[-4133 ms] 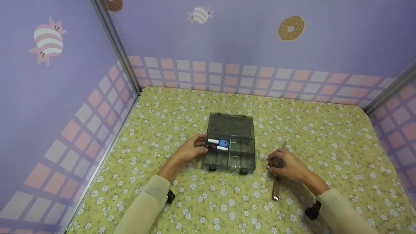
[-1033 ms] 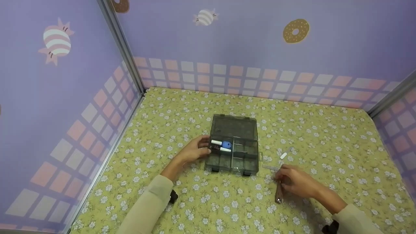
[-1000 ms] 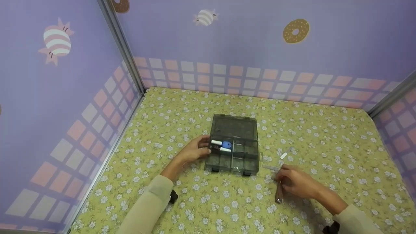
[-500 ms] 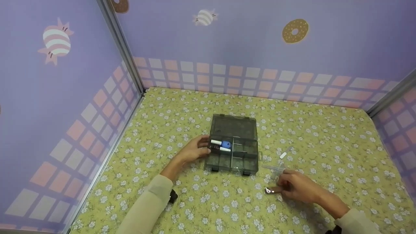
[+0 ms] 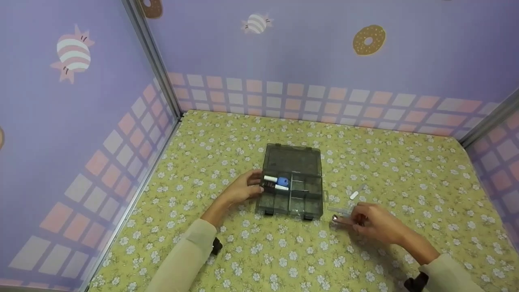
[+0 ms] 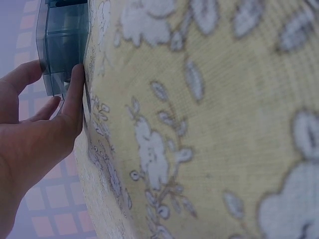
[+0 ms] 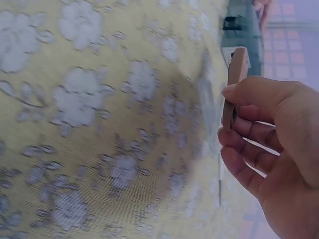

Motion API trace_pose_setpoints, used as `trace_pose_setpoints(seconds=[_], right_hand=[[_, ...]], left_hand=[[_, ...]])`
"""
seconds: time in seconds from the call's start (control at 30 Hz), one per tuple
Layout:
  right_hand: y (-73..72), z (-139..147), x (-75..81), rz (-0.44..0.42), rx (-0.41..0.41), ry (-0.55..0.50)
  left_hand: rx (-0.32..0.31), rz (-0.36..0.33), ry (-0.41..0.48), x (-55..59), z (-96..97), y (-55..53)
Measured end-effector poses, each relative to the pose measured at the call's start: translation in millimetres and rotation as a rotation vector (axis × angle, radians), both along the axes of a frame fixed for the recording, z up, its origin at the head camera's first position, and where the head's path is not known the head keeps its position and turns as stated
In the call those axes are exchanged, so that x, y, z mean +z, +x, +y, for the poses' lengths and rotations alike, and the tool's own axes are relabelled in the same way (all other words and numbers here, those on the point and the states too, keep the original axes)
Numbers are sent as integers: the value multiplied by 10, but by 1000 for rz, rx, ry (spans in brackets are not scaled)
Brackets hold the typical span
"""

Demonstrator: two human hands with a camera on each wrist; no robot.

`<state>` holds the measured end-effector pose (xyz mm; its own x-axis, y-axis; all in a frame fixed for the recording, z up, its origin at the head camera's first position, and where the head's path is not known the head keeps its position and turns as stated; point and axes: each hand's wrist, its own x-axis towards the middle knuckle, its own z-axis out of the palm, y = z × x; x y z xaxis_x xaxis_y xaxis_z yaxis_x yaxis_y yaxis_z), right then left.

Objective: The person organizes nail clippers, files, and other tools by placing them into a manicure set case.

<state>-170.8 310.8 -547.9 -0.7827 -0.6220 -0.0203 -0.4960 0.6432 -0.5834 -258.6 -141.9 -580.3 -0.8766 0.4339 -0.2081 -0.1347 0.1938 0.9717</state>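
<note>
In the head view my left hand holds the left side of a smoky clear compartment box, whose lid lies back. Its upper left compartment holds a blue nail polish bottle with a white cap and a dark bottle, also white-capped. The left wrist view has thumb and fingers spread about the box's edge. To the right of the box, my right hand pinches a rose-brown nail clipper between thumb and fingers, its shiny end pointing toward the box.
Past the right hand lies a thin clear strip with a white end. A second clear strip lies beside the fingers. Flowered cloth covers the table, with purple patterned walls behind and at both sides.
My right hand has picked up the nail clipper and turned it, so its shiny end swings from pointing toward me to pointing at the box. The left hand stays at the box.
</note>
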Motion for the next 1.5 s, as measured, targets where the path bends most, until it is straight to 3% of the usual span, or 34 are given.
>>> trace_pose_setpoints(seconds=[0.23, 0.77, 1.07, 1.5], right_hand=[[-216, -139, 53, 54, -109, -36], [-745, -746, -4, 177, -159, -88], [-848, -974, -40, 152, -146, -115], [-880, -1062, -100, 174, -140, -23]], left_hand=[[12, 12, -1, -1, -5, 12], [18, 6, 29, -7, 25, 5], [20, 3, 12, -22, 33, 6], [26, -17, 37, -28, 25, 12]])
